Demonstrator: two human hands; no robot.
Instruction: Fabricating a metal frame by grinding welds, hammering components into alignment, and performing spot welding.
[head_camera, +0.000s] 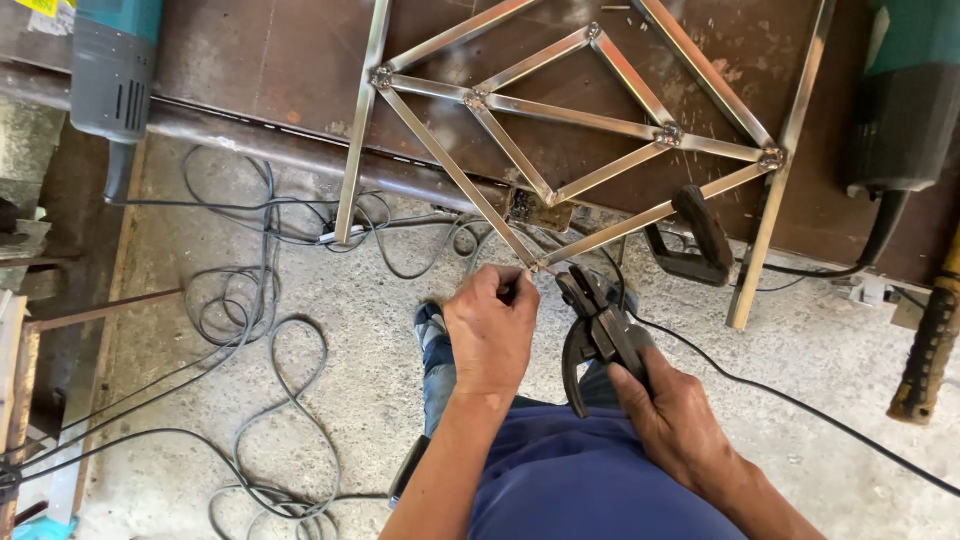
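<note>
Below, cable-strewn concrete floor (370, 330) beneath rusty steel workbench (300, 60).

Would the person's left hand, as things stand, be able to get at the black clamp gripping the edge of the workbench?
Probably yes. The left hand is at the frame's lower corner; the clamp lies to its right with open space between, though the right hand holding the electrode holder sits close to that path.

I see grey cables (260, 330) looped on the concrete floor (820, 360). A teal grinder (112, 70) rests top left, a black clamp (700, 240) beside the bench.
</note>
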